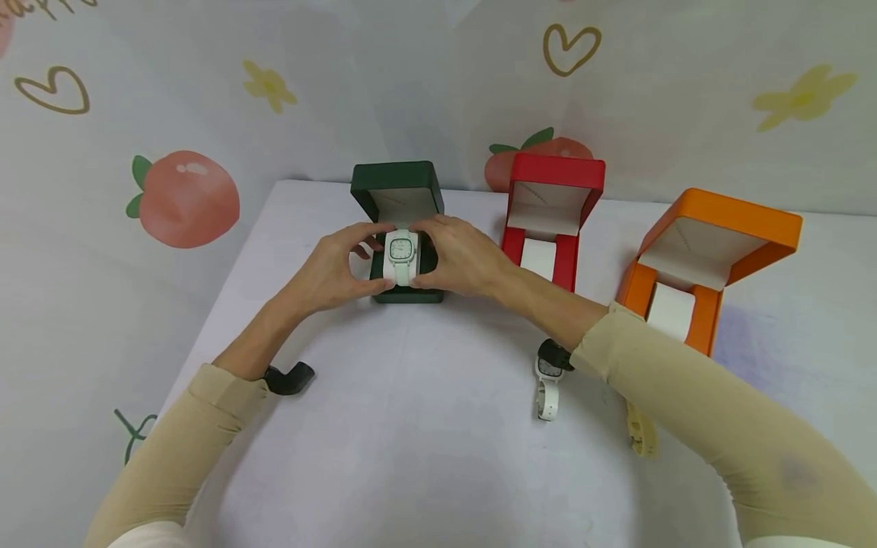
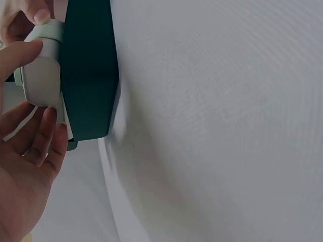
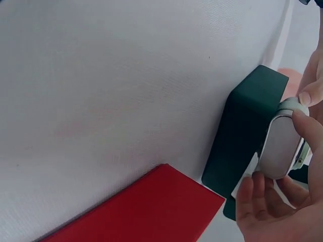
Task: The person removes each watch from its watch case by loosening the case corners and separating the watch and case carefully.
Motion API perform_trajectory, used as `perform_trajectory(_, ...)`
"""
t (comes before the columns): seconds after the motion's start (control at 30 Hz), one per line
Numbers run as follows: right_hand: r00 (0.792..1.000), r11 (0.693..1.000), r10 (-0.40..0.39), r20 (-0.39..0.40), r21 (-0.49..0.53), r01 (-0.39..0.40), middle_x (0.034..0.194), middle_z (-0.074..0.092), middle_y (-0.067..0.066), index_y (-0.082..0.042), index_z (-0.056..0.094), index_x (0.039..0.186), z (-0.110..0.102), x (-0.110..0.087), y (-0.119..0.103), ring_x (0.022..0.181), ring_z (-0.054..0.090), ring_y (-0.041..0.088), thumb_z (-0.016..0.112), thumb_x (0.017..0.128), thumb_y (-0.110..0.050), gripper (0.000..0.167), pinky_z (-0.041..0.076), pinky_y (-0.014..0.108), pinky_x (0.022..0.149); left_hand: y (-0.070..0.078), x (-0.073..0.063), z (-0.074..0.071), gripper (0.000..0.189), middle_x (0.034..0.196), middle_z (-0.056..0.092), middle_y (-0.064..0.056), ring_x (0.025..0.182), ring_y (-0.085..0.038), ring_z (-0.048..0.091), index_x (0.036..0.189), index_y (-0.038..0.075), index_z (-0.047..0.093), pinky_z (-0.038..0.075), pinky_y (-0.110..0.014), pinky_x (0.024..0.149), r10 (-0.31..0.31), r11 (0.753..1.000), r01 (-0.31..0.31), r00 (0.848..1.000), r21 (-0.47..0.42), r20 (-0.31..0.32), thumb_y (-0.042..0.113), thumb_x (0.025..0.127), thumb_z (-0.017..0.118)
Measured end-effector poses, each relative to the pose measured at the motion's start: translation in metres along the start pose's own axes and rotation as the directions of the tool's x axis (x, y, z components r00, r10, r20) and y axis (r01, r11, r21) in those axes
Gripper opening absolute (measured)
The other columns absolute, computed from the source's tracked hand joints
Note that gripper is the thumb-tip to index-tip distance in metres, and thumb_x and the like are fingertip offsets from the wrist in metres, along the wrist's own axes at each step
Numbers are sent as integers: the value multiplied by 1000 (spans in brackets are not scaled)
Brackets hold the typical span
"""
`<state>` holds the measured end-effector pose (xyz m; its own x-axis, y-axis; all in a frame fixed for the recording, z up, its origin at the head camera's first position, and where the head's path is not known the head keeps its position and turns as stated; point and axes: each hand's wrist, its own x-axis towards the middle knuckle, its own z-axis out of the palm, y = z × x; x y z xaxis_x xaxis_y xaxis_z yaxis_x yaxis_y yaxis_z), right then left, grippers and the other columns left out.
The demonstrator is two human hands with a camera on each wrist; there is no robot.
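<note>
A pale green watch (image 1: 401,250) with a squarish dial is wrapped round a white cushion (image 2: 42,83). My left hand (image 1: 336,266) grips the cushion's left end between thumb and fingers. On the opposite end, my right hand (image 1: 467,255) holds it the same way. Both wrist views show the cushion's bare ends and the thumbs near the strap. The cushion is at the opening of a dark green watch box (image 1: 397,176), whose lid stands raised behind it. How deep the cushion sits in the box is hard to tell.
Right of the green box stands an open red watch box (image 1: 558,169) with a white cushion (image 1: 538,259). Farther right is an open orange box (image 1: 743,221), also with a cushion (image 1: 671,310). A white watch (image 1: 547,397) and a yellow strap (image 1: 641,434) lie near the right forearm, partly hidden.
</note>
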<state>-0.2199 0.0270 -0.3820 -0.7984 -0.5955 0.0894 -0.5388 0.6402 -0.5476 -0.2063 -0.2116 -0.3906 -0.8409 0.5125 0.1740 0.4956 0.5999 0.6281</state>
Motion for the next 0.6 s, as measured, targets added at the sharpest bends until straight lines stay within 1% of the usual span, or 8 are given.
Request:
perform_trajectory(0.13, 1000, 1000, -6, 3, 8, 6, 127, 60, 9, -4, 53, 140, -3, -1, 0, 110, 55, 19, 82, 79, -35, 74, 48, 31, 97, 3, -1, -2, 72, 130, 59, -9, 105, -28, 58, 139, 8, 54, 51, -44, 86, 3, 1000, -3, 1000, 4, -12, 13, 75, 86)
perform_trajectory(0.3, 1000, 998, -10, -1, 63, 10, 128, 59, 9, -5, 52, 141, -8, -4, -1, 105, 59, 20, 84, 78, -33, 76, 52, 29, 89, 4, 1, -2, 72, 135, 57, -6, 113, -23, 58, 138, 6, 54, 51, -42, 95, 37, 999, -37, 999, -17, -35, 12, 74, 86)
perform_trajectory(0.43, 1000, 993, -22, -14, 117, 23, 128, 58, 8, -5, 52, 141, -12, -7, -1, 101, 63, 18, 86, 78, -30, 76, 54, 26, 84, 7, 1, -4, 72, 134, 57, -5, 118, -22, 58, 138, 5, 53, 49, -35, 101, 53, 995, -56, 998, -78, -39, 9, 74, 86)
perform_trajectory(0.53, 999, 986, -25, -21, 163, 28, 128, 57, 8, -5, 51, 142, -14, -10, 0, 100, 65, 17, 86, 78, -29, 77, 55, 25, 84, 11, 1, -3, 72, 133, 57, -6, 120, -21, 57, 138, 4, 53, 48, -31, 101, 60, 989, -66, 997, -132, -45, 3, 74, 86)
perform_trajectory(0.6, 999, 980, -21, -24, 198, 26, 128, 56, 8, -5, 50, 143, -14, -12, 0, 100, 66, 17, 86, 78, -27, 77, 56, 24, 85, 16, 1, -3, 72, 133, 57, -8, 119, -23, 58, 138, 1, 52, 48, -32, 101, 64, 986, -72, 997, -153, -52, 0, 73, 85)
